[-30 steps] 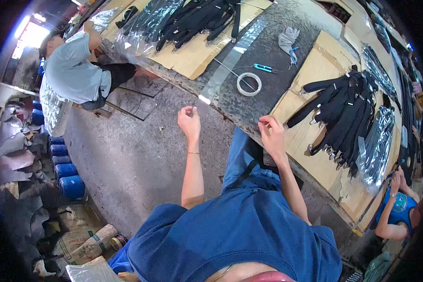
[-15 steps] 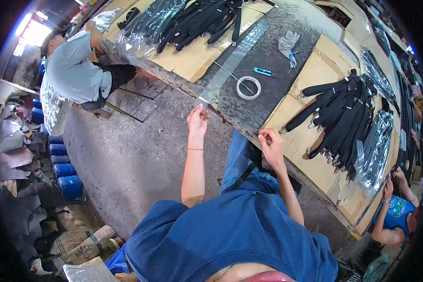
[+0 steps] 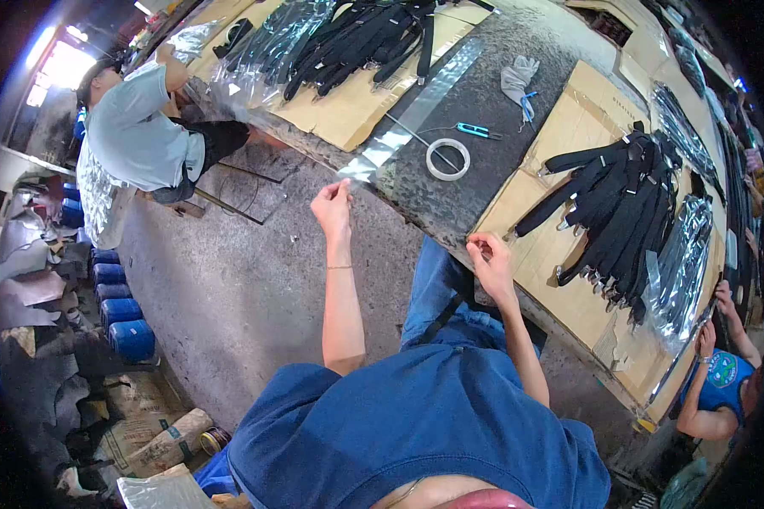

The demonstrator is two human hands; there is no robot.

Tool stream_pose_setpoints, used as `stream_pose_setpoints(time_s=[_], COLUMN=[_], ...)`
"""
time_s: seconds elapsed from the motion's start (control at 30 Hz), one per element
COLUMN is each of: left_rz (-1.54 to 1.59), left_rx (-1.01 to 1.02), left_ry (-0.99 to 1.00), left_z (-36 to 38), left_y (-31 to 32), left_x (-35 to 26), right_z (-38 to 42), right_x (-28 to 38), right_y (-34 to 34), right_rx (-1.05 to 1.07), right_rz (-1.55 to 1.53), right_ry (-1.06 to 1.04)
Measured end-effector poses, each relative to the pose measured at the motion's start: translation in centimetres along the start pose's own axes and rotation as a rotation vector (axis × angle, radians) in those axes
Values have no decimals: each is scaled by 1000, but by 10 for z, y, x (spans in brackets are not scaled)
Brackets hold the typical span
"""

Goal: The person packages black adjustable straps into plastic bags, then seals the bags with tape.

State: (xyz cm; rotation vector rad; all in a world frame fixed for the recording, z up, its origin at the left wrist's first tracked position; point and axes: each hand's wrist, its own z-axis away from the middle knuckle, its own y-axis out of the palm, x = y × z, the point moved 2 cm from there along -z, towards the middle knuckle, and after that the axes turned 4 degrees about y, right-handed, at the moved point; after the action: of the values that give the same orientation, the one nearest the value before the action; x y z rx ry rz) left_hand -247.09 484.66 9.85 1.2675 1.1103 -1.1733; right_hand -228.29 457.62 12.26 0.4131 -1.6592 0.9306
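My left hand [image 3: 334, 209] is closed in a pinch at the near end of a long clear plastic sleeve [image 3: 416, 115]. The sleeve lies across the dark tabletop and sticks out a little past its front edge. My right hand [image 3: 490, 259] rests by the table edge, thumb and fingertips pressed together; anything between them is too small to make out. It is nearest the corner of a cardboard sheet [image 3: 526, 204], on which a bundle of black suspenders [image 3: 615, 208] with metal clips lies fanned out. A roll of tape [image 3: 448, 159] lies between the sleeve and the cardboard.
A teal-handled tool [image 3: 479, 131] and a grey glove [image 3: 518, 79] lie on the table [image 3: 560, 30]. More black suspenders [image 3: 356, 47] lie on cardboard at the far left. One person [image 3: 140, 127] sits at left; another person [image 3: 717, 382] works at right. Blue rolls [image 3: 131, 339] line the floor.
My left hand has moved left and slightly up, drawing the sleeve's near end a little farther past the table edge. My right hand has stayed in place.
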Motion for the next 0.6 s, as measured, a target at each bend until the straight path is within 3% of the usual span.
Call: stream_pose_setpoints(time_s=[0.4,0.53,0.6], left_rz=[-22,20,-127], left_rx=[34,19,119], left_ry=[-127,-101,-40], left_z=[-2,9,10], left_y=[-12,-12,-11], left_x=[33,34,26], right_z=[-1,-1,-1], right_x=[-2,-2,-5], right_y=[0,0,1], right_rx=[12,20,14], right_rz=[-19,24,-10], right_ry=[3,-8,22])
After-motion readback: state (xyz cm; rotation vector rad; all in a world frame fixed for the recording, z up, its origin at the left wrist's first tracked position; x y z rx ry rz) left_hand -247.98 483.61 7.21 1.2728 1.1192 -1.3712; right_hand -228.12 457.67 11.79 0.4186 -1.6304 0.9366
